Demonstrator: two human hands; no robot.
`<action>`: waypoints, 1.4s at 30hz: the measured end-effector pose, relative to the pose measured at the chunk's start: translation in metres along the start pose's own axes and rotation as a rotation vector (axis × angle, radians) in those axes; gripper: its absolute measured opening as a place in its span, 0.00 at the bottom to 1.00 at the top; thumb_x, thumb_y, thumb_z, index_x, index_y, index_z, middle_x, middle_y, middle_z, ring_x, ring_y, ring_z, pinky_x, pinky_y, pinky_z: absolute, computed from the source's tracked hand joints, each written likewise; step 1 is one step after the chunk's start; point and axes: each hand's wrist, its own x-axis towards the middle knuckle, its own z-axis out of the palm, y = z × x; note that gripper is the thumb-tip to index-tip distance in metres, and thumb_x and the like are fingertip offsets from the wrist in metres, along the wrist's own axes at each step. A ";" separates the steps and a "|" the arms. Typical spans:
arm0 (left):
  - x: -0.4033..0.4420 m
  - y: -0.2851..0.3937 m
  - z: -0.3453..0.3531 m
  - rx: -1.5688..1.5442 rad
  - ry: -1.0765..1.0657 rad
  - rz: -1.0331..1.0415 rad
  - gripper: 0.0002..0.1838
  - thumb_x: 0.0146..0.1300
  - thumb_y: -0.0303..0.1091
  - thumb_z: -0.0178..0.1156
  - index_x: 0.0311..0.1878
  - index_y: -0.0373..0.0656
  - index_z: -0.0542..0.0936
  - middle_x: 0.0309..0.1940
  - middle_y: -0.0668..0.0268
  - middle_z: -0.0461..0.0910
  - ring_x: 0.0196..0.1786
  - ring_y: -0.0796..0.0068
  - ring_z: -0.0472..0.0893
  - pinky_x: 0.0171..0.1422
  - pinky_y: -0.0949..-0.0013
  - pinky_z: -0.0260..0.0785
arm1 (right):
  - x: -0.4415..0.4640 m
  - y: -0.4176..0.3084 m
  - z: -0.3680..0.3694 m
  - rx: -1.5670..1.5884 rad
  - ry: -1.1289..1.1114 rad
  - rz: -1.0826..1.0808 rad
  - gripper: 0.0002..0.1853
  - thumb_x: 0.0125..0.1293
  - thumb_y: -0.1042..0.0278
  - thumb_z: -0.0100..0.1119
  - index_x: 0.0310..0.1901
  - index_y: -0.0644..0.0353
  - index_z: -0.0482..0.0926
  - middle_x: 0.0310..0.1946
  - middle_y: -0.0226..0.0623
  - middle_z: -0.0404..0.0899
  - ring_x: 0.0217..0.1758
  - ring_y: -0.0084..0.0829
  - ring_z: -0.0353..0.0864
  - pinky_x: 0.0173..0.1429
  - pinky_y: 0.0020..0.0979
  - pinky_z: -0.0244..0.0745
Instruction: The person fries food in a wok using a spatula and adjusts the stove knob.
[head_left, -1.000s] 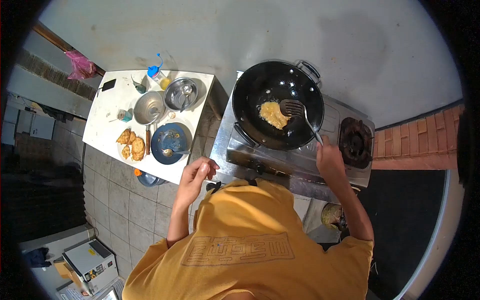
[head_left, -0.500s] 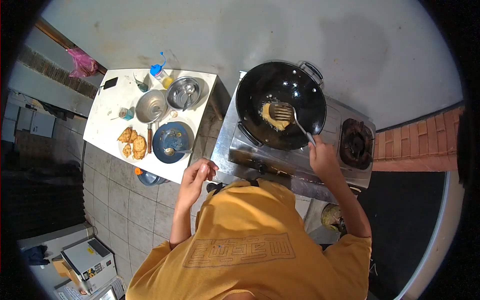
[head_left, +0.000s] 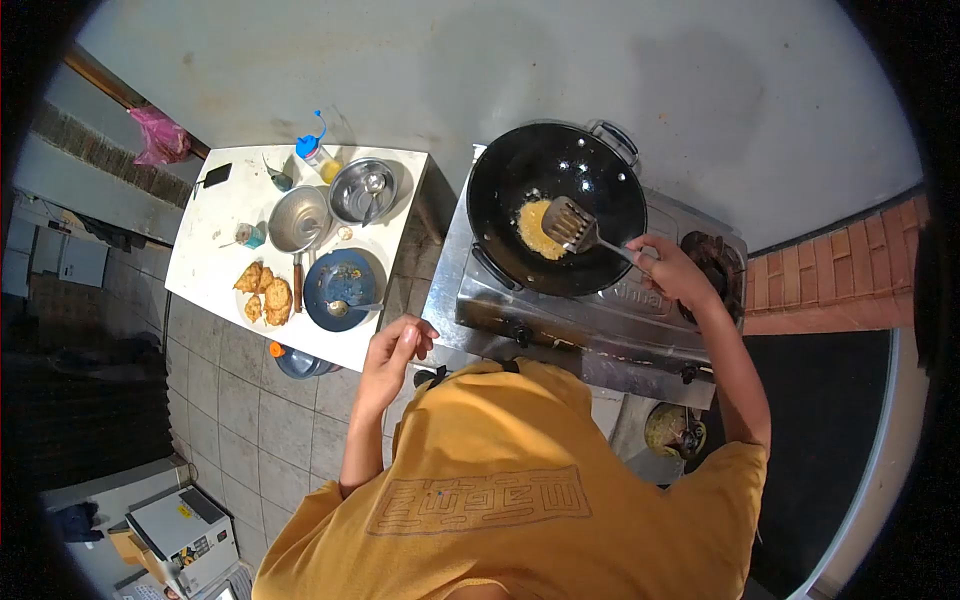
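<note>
My right hand (head_left: 676,270) is closed around the handle of a slotted spatula (head_left: 572,224). The spatula's head is inside a black wok (head_left: 610,205), at the right edge of a golden piece of frying batter (head_left: 537,232) with small bubbles around it. My left hand (head_left: 396,350) hangs in front of my body, near the corner of the white table. Its fingers are loosely curled in, and nothing shows in them. The wok sits on the left side of a steel gas stove (head_left: 600,340).
The white table (head_left: 210,260) on the left carries a plate of fried pieces (head_left: 268,297), a blue plate (head_left: 325,275) with a spoon, a saucepan (head_left: 290,225), a steel bowl (head_left: 350,190) and an oil bottle (head_left: 318,158). A second burner (head_left: 715,262) is right of the wok.
My right hand has moved right and slightly up. The spatula's head has shifted right and turned, off the middle of the batter, which now shows more. My left hand stays in place.
</note>
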 end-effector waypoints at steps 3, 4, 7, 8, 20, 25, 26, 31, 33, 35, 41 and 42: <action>-0.002 -0.001 -0.001 0.001 -0.004 0.003 0.22 0.78 0.45 0.48 0.41 0.34 0.80 0.32 0.68 0.75 0.34 0.81 0.72 0.42 0.75 0.65 | 0.013 -0.001 -0.005 0.054 -0.106 0.047 0.17 0.73 0.64 0.52 0.60 0.59 0.74 0.22 0.31 0.75 0.17 0.17 0.65 0.18 0.24 0.57; -0.002 -0.002 0.000 -0.007 0.001 0.003 0.22 0.78 0.45 0.48 0.41 0.34 0.80 0.32 0.68 0.75 0.34 0.81 0.72 0.42 0.75 0.65 | 0.016 -0.003 -0.004 0.050 -0.111 0.046 0.17 0.73 0.64 0.52 0.60 0.59 0.74 0.22 0.31 0.75 0.17 0.17 0.65 0.18 0.24 0.57; -0.005 -0.004 0.000 -0.017 0.014 -0.002 0.22 0.78 0.46 0.48 0.41 0.34 0.80 0.32 0.67 0.76 0.34 0.81 0.72 0.41 0.75 0.65 | 0.027 -0.007 0.000 0.110 -0.161 0.098 0.18 0.73 0.63 0.51 0.60 0.63 0.73 0.24 0.30 0.73 0.16 0.16 0.64 0.17 0.23 0.54; -0.005 -0.004 0.000 -0.018 0.018 -0.003 0.22 0.78 0.46 0.48 0.41 0.34 0.80 0.32 0.67 0.76 0.34 0.81 0.72 0.41 0.75 0.65 | 0.035 -0.007 0.000 0.088 -0.180 0.111 0.18 0.73 0.63 0.51 0.60 0.62 0.73 0.24 0.30 0.73 0.15 0.17 0.64 0.17 0.23 0.54; -0.008 -0.003 -0.001 -0.015 0.039 -0.014 0.22 0.78 0.46 0.48 0.41 0.34 0.80 0.33 0.67 0.75 0.33 0.81 0.71 0.41 0.75 0.65 | 0.041 -0.009 0.017 -0.720 0.085 -0.482 0.15 0.65 0.67 0.60 0.53 0.53 0.82 0.37 0.52 0.85 0.43 0.48 0.84 0.49 0.46 0.77; -0.006 -0.005 0.001 -0.019 0.051 -0.013 0.22 0.78 0.46 0.47 0.40 0.34 0.80 0.33 0.67 0.75 0.34 0.81 0.72 0.41 0.75 0.66 | 0.023 -0.027 0.026 -0.690 0.201 -0.454 0.13 0.64 0.69 0.59 0.50 0.57 0.84 0.37 0.56 0.84 0.47 0.52 0.83 0.53 0.48 0.77; -0.006 -0.005 0.001 -0.018 0.045 -0.015 0.23 0.78 0.46 0.47 0.40 0.34 0.80 0.32 0.67 0.75 0.34 0.81 0.72 0.41 0.75 0.65 | 0.022 -0.028 0.027 -0.679 0.186 -0.449 0.14 0.64 0.70 0.59 0.50 0.59 0.83 0.38 0.57 0.83 0.46 0.53 0.83 0.52 0.49 0.77; -0.003 -0.003 0.004 -0.005 0.037 -0.023 0.23 0.78 0.46 0.48 0.40 0.34 0.80 0.32 0.67 0.75 0.34 0.81 0.72 0.42 0.75 0.66 | 0.023 -0.024 0.037 -0.732 0.176 -0.492 0.15 0.64 0.72 0.59 0.52 0.63 0.83 0.38 0.58 0.83 0.43 0.56 0.84 0.51 0.49 0.78; -0.003 -0.002 0.004 0.000 0.037 -0.028 0.23 0.78 0.46 0.48 0.40 0.34 0.80 0.32 0.67 0.75 0.34 0.81 0.72 0.42 0.75 0.66 | 0.022 -0.025 0.039 -0.693 0.133 -0.444 0.15 0.66 0.74 0.56 0.52 0.68 0.81 0.38 0.60 0.83 0.45 0.58 0.82 0.54 0.47 0.76; -0.002 -0.002 0.004 0.007 0.028 -0.027 0.23 0.78 0.47 0.48 0.40 0.34 0.80 0.32 0.67 0.75 0.34 0.81 0.72 0.42 0.75 0.66 | 0.024 -0.024 0.040 -0.686 0.116 -0.431 0.15 0.66 0.74 0.56 0.52 0.69 0.81 0.39 0.60 0.82 0.45 0.57 0.82 0.54 0.46 0.76; -0.003 -0.001 0.004 0.017 0.027 -0.051 0.23 0.78 0.47 0.48 0.41 0.34 0.80 0.32 0.68 0.76 0.34 0.81 0.72 0.42 0.75 0.66 | 0.020 -0.030 0.041 -0.708 0.092 -0.393 0.14 0.66 0.75 0.56 0.51 0.70 0.82 0.41 0.61 0.82 0.46 0.57 0.82 0.55 0.45 0.77; -0.004 -0.001 0.004 0.019 0.027 -0.052 0.23 0.78 0.47 0.48 0.41 0.34 0.80 0.32 0.68 0.76 0.34 0.81 0.72 0.42 0.75 0.66 | 0.020 -0.031 0.041 -0.719 0.096 -0.400 0.14 0.66 0.75 0.56 0.51 0.70 0.82 0.41 0.61 0.82 0.46 0.57 0.82 0.54 0.45 0.77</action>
